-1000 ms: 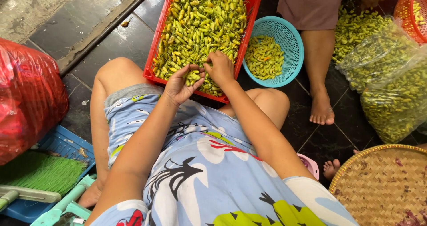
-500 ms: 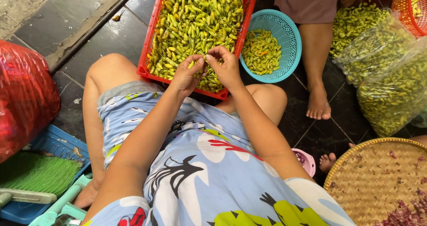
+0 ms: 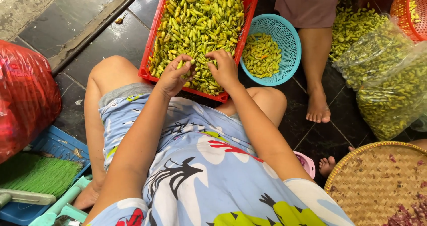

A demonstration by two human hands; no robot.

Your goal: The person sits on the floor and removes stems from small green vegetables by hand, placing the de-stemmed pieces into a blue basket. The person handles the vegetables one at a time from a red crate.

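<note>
A person sits on a dark tiled floor with knees bent, and a red crate of small green and yellow chillies rests against the legs in the upper middle of the frame. Both hands work at the near edge of the crate, over the chillies. The left hand is curled, its fingertips pinching one chilli just above the heap. The right hand sits just beside it, fingers bent down onto the chillies; whether it grips one cannot be told.

Right of the crate, touching its side, stands a round blue basket with a smaller heap of chillies in it. Further right another person's bare leg and foot stand on the floor, under a mauve garment at the top edge. At the right edge lie clear bags stuffed with chillies, and a red basket shows in the upper right corner. A woven tray with a few purple scraps fills the lower right corner, with toes just beside its rim.

At the left edge sits a red sack. Below it, in the lower left corner, a green brush lies in a blue tray.
</note>
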